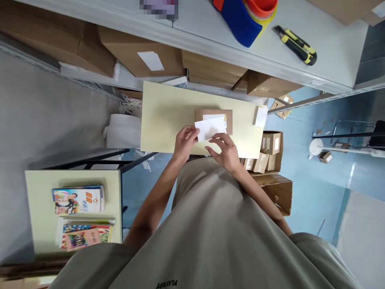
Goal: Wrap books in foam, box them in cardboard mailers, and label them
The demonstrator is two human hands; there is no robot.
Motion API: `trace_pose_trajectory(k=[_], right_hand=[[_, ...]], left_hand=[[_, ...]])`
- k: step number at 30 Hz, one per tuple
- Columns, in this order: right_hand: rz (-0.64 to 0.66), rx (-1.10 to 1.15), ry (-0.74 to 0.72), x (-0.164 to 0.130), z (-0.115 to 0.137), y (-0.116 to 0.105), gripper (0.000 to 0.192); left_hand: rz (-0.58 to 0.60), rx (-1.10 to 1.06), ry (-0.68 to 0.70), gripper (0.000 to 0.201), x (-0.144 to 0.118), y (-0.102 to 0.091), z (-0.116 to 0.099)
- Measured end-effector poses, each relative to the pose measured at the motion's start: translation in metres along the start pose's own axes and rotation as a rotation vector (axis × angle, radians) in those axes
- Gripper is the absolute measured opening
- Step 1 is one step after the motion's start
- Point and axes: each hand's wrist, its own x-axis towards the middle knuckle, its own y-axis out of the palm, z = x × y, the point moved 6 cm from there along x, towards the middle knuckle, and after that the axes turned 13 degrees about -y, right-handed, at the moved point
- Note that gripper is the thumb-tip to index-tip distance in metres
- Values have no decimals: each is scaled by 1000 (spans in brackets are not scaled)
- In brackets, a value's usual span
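Note:
My left hand [185,141] pinches the left edge of a blank white label sheet [207,129] between thumb and fingers. The sheet is held just over the near side of a small brown cardboard box [199,114], hiding part of it. Another white label with a small yellow mark [222,117] shows on the box top behind the sheet. At the sheet's lower right is my right hand [225,151], its thumb and fingers apart; whether a fingertip touches the paper I cannot tell. The box rests on a pale yellow table [168,116].
A stack of white labels [261,116] sits at the table's right end. Open cartons [278,160] with small boxes stand on the right. Above, a shelf [288,64] bears a box cutter [296,46] and a blue tape dispenser [240,24]. Magazines [78,200] lie on a side table.

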Motion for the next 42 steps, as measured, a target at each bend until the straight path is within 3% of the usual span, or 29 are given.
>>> trace_pose_trajectory(k=[6,10,15,20,27,37,42], right_hand=[[-203,191,329,-5,-68,-36,30],[-158,353,454,-9,-103,-32,39],[-119,491,519,-14,-129,-21,40],[-60,616,577,-21,-143,-11,39],[-29,660,604,-28,-153,0,37],[10,688,598,-27,-163,10,44],[-1,666,579,-27,-161,11,40]], left_hand=[[-13,-20,-10,58,0,-6,-1],[-22,11,-10,56,-7,4,1],[-13,29,-39,54,-14,23,7],[-49,47,-46,52,-16,31,18],[-130,46,-69,49,-16,27,34],[-134,62,-80,52,-15,28,32],[-156,126,-57,52,-3,18,36]])
